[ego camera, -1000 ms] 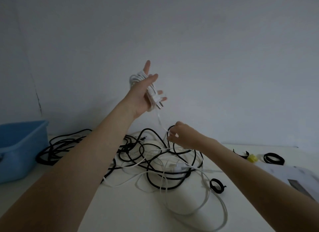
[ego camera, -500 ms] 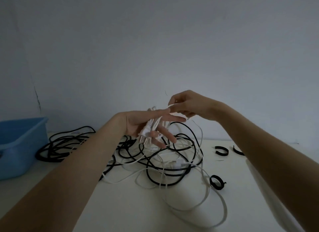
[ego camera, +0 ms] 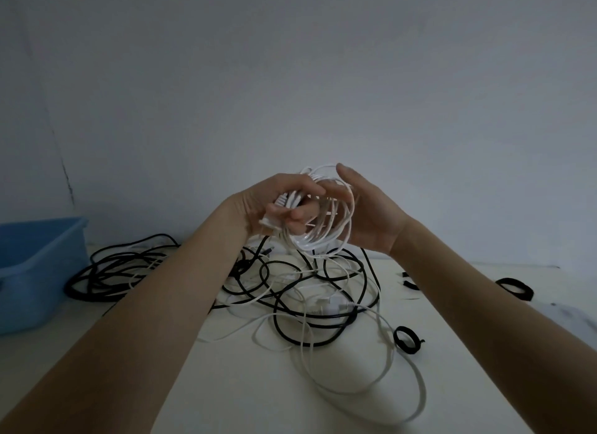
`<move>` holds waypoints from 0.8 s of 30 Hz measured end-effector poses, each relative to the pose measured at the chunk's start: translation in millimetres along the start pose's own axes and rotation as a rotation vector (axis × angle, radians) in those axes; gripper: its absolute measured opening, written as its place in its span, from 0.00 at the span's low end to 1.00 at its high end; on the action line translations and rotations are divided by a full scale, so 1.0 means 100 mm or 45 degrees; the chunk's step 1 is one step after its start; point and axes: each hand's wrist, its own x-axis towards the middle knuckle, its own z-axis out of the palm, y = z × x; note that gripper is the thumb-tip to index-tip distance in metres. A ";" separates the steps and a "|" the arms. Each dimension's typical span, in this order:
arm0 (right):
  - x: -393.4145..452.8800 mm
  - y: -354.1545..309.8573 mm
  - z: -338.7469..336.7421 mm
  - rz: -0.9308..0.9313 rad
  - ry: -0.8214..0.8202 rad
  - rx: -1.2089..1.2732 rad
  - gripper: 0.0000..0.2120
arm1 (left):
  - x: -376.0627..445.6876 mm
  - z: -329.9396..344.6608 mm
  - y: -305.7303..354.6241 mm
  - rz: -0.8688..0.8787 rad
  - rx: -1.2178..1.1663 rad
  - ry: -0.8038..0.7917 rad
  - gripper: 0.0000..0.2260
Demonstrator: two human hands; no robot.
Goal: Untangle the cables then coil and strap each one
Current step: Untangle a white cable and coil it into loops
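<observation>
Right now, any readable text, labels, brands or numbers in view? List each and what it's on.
None readable.
White cable coil gripped by the left hand, right hand open beside it: no print visible.
Blue plastic bin: no label visible.
Black strap loops on the table: no markings.
Dark patch on a white object at the right edge: too blurred to tell.

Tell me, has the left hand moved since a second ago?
Yes. The left hand has dropped from high against the wall toward the cable tangle on the table, and still grips the white coil.
</observation>
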 end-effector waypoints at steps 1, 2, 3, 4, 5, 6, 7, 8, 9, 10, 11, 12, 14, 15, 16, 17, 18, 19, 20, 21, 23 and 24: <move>0.00 0.01 0.00 -0.006 0.025 -0.053 0.28 | -0.01 -0.02 0.00 -0.007 -0.024 0.063 0.11; 0.00 0.01 0.00 -0.011 0.078 -0.092 0.27 | -0.02 -0.03 0.00 -0.011 -0.055 0.131 0.10; 0.02 0.00 0.01 -0.016 0.152 -0.133 0.24 | -0.03 -0.03 0.00 -0.006 -0.082 0.206 0.08; 0.03 -0.01 0.03 -0.029 0.249 -0.151 0.19 | -0.02 -0.03 0.00 0.010 -0.095 0.284 0.05; 0.06 -0.01 0.05 -0.047 0.351 -0.131 0.15 | -0.01 -0.01 0.00 0.035 -0.099 0.369 0.04; 0.08 0.00 0.07 -0.079 0.447 -0.084 0.14 | 0.00 0.00 -0.01 0.063 -0.106 0.446 0.07; 0.12 0.00 0.09 -0.132 0.520 -0.025 0.15 | 0.03 0.03 -0.01 0.100 -0.125 0.488 0.09; 0.15 0.02 0.10 -0.190 0.574 0.038 0.17 | 0.05 0.07 -0.01 0.146 -0.163 0.503 0.09; 0.20 0.03 0.09 -0.244 0.620 0.101 0.18 | 0.08 0.11 -0.02 0.199 -0.213 0.504 0.10; 0.25 0.04 0.07 -0.284 0.661 0.158 0.17 | 0.10 0.13 -0.04 0.260 -0.254 0.499 0.09; 0.28 0.04 0.05 -0.309 0.687 0.201 0.17 | 0.12 0.14 -0.07 0.325 -0.269 0.500 0.09; 0.30 0.04 0.02 -0.324 0.717 0.223 0.18 | 0.15 0.15 -0.10 0.380 -0.261 0.503 0.09; 0.30 0.06 0.01 -0.359 0.741 0.235 0.22 | 0.19 0.16 -0.16 0.416 -0.222 0.519 0.10; 0.30 0.08 0.00 -0.372 0.746 0.232 0.24 | 0.20 0.17 -0.18 0.408 -0.196 0.518 0.10; 0.30 0.09 0.02 -0.367 0.756 0.222 0.26 | 0.21 0.19 -0.18 0.398 -0.164 0.515 0.10; 0.30 0.10 0.02 -0.345 0.770 0.209 0.28 | 0.22 0.22 -0.18 0.388 -0.138 0.515 0.11; 0.31 0.09 0.03 -0.316 0.769 0.200 0.29 | 0.22 0.25 -0.16 0.386 -0.127 0.519 0.12; 0.31 0.07 0.02 -0.294 0.738 0.192 0.27 | 0.22 0.26 -0.14 0.396 -0.137 0.523 0.12; 0.31 0.03 0.04 -0.266 0.671 0.194 0.25 | 0.23 0.29 -0.11 0.425 -0.166 0.524 0.12; 0.30 0.00 0.05 -0.234 0.579 0.200 0.26 | 0.22 0.30 -0.08 0.474 -0.211 0.526 0.11; 0.24 -0.01 0.05 -0.133 0.497 0.212 0.31 | 0.22 0.28 0.03 0.626 -0.331 0.587 0.10; 0.20 0.03 0.04 -0.066 0.498 0.199 0.30 | 0.22 0.26 0.10 0.716 -0.411 0.643 0.10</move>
